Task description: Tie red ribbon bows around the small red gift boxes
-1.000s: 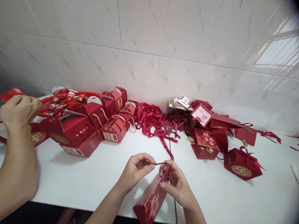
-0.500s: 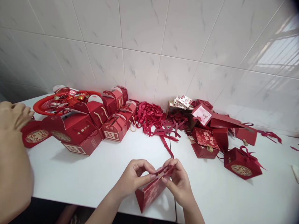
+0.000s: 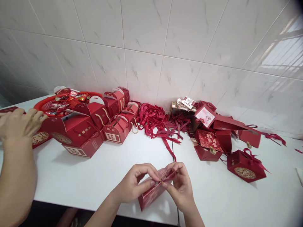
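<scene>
Both hands are working at the near edge of the white bench (image 3: 94,176). Left hand (image 3: 136,183) and right hand (image 3: 181,186) are each pinching the ribbon (image 3: 169,174) at the top of a small red box (image 3: 151,194), which is resting on the bench between them. A co-worker's hand (image 3: 20,124) is lying spread over a red box (image 3: 39,137) at far left.

three hands (image 3: 138,183); one red basket (image 3: 44,105); one ribbon heap (image 3: 153,119); many red boxes (image 3: 245,165)
</scene>
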The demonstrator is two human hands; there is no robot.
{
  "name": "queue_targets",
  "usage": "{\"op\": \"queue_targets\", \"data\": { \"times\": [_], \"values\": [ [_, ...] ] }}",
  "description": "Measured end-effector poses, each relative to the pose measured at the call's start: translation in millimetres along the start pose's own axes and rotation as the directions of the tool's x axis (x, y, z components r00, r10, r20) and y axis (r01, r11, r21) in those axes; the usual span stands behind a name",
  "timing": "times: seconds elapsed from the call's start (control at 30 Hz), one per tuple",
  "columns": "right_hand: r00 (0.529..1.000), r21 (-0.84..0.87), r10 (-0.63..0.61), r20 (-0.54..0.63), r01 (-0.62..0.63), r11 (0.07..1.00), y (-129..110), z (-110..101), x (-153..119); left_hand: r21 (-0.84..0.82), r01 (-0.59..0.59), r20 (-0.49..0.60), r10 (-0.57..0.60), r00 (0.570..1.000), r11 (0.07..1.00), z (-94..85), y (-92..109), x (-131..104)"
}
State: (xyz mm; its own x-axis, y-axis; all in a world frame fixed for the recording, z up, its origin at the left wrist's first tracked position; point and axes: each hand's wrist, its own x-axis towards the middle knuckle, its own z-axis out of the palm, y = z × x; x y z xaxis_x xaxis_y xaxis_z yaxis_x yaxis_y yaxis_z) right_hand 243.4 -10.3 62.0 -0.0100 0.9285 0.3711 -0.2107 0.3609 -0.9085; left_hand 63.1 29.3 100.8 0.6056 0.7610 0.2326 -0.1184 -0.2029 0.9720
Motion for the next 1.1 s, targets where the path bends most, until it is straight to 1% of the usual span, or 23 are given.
{"op": "queue_targets", "data": {
  "times": [0.07, 0.13, 0.2, 0.3, 0.37, 0.43, 0.5, 0.63, 0.8, 0.87, 0.93, 1.0, 1.03, 1.1],
  "values": [
    [0.997, -0.013, -0.043, -0.062, 0.042, 0.999, 1, 0, -2, -0.021, -0.043, 0.060, 0.044, 0.997, 0.999, -2.2, 2, -3],
    [0.990, -0.064, -0.066, -0.121, 0.059, 0.996, 3, 0, -3, -0.023, -0.093, 0.098, 0.095, 0.991, 0.995, -2.1, 3, -5],
    [0.984, -0.116, -0.103, -0.143, 0.087, 0.989, 5, 0, -3, 0.029, -0.154, 0.081, 0.151, 0.985, 0.988, 0.7, 1, -5],
    [0.971, -0.118, -0.196, -0.136, 0.181, 0.976, 8, 1, -2, 0.174, -0.230, -0.020, 0.237, 0.971, 0.958, 7.3, -8, -5],
    [0.968, -0.095, -0.211, -0.134, 0.199, 0.975, 9, 2, -2, 0.269, -0.274, -0.059, 0.299, 0.952, 0.923, 10.5, -16, -5],
    [0.970, -0.080, -0.213, -0.120, 0.205, 0.976, 9, 3, -1, 0.328, -0.322, -0.061, 0.360, 0.931, 0.888, 11.8, -22, -6],
    [0.965, -0.077, -0.243, -0.097, 0.236, 0.969, 9, 3, 0, 0.351, -0.356, -0.051, 0.398, 0.916, 0.866, 11.8, -26, -7],
    [0.955, -0.093, -0.282, -0.088, 0.274, 0.957, 8, 4, 0, 0.386, -0.378, -0.034, 0.423, 0.906, 0.841, 11.4, -27, -6],
    [0.946, -0.138, -0.316, -0.072, 0.305, 0.942, 9, 4, -1, 0.318, -0.326, -0.072, 0.365, 0.928, 0.890, 13.2, -30, -6],
    [0.945, -0.146, -0.321, -0.066, 0.309, 0.940, 10, 4, -2, 0.270, -0.280, -0.089, 0.313, 0.946, 0.921, 14.2, -32, -7],
    [0.945, -0.146, -0.319, -0.069, 0.307, 0.941, 11, 4, -2, 0.191, -0.193, -0.123, 0.218, 0.968, 0.962, 15.3, -31, -8],
    [0.944, -0.149, -0.321, -0.076, 0.308, 0.940, 11, 5, -2, 0.086, -0.083, -0.140, 0.095, 0.986, 0.993, 16.1, -28, -9],
    [0.943, -0.153, -0.323, -0.077, 0.309, 0.939, 11, 5, -2, 0.038, -0.035, -0.132, 0.039, 0.990, 0.999, 16.3, -26, -9],
    [0.941, -0.158, -0.330, -0.077, 0.315, 0.936, 11, 5, -3, -0.008, 0.025, -0.106, -0.025, 0.994, 1.000, 16.2, -22, -7]
  ]
}}
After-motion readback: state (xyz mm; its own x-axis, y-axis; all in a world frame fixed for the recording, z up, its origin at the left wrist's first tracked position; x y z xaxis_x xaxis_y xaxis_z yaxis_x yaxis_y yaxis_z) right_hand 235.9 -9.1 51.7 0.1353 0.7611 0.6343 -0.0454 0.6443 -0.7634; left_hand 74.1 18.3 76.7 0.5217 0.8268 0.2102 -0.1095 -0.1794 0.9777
